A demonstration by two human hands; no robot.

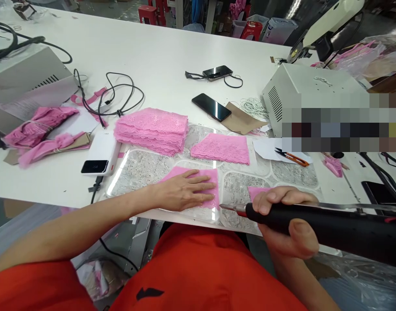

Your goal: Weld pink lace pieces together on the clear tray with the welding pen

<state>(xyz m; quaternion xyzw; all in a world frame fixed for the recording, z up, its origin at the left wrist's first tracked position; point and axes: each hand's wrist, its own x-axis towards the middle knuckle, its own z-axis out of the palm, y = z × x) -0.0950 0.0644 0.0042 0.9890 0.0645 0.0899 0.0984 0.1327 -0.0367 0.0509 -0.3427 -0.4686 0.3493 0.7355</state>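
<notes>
My left hand (181, 192) lies flat, fingers spread, on a pink fabric piece (213, 178). The cloth rests on a grey stone-patterned mat (241, 181) near the table's front edge. In my right hand (290, 220) is a thick black handheld tool (343, 231) with a pointed metal tip. Its tip is at the fabric's lower right corner; I cannot tell whether it touches. Another bit of pink fabric (258, 192) is partly hidden behind my right hand. Behind my hands lie a stack of pink lace pieces (152, 129) and a smaller pink lace piece (222, 148).
A white power bank (102, 153) with a cable and bundled pink lace (42, 125) are on the left. Two phones (211, 107) lie at the back. Grey metal boxes (288, 90) flank the workspace. An orange-handled cutter (291, 157) rests on paper to the right.
</notes>
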